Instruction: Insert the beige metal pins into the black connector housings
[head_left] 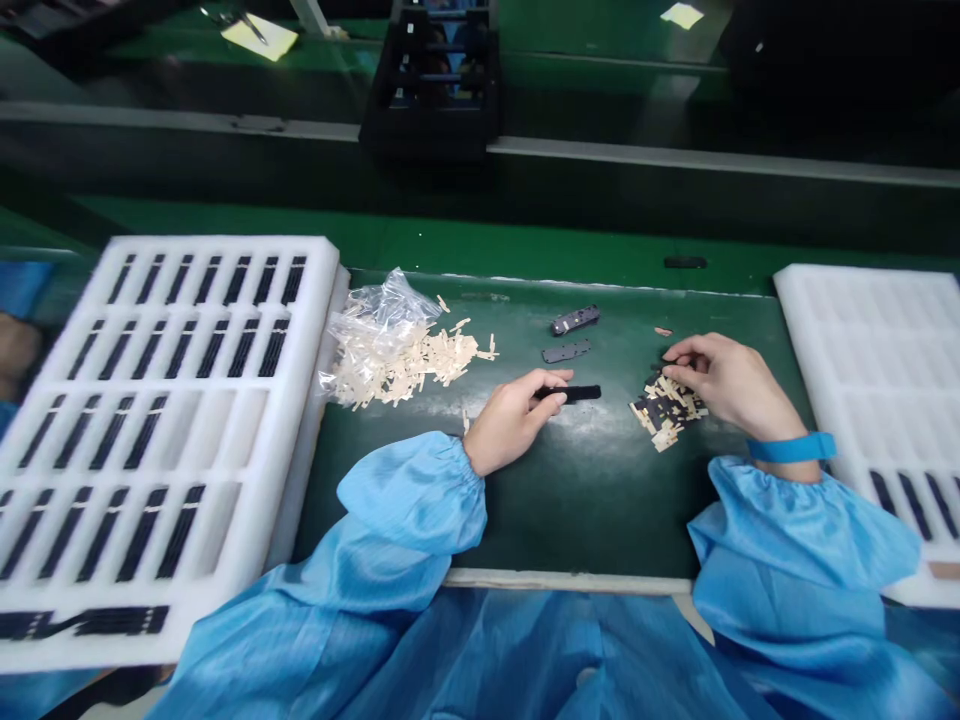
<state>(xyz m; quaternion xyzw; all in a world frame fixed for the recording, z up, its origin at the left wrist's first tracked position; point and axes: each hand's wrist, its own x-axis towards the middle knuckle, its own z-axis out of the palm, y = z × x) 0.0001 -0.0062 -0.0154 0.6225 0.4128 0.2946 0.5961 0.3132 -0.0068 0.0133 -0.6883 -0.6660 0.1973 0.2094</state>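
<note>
My left hand (517, 415) pinches a slim black bar-shaped part (581, 393) between thumb and fingers, its free end pointing right. At the upper edge of a small heap of black and cream strips (667, 408), my right hand (720, 380) has its thumb and fingertips pressed together. Whatever sits between those fingertips is too small to make out. Beyond the left hand lie a flat dark grey plate (567, 351) and a thicker dark part (576, 320). A spread pile of cream strips (420, 365), partly under a clear plastic bag (386, 310), lies to the left.
A white foam tray (300, 400) filled with many black parts stands at the left, stacked on another. At the right is a second foam tray (795, 330) with several black parts in its lower slots. A black fixture (435, 110) stands at the back. Someone's hand (16, 355) shows at far left.
</note>
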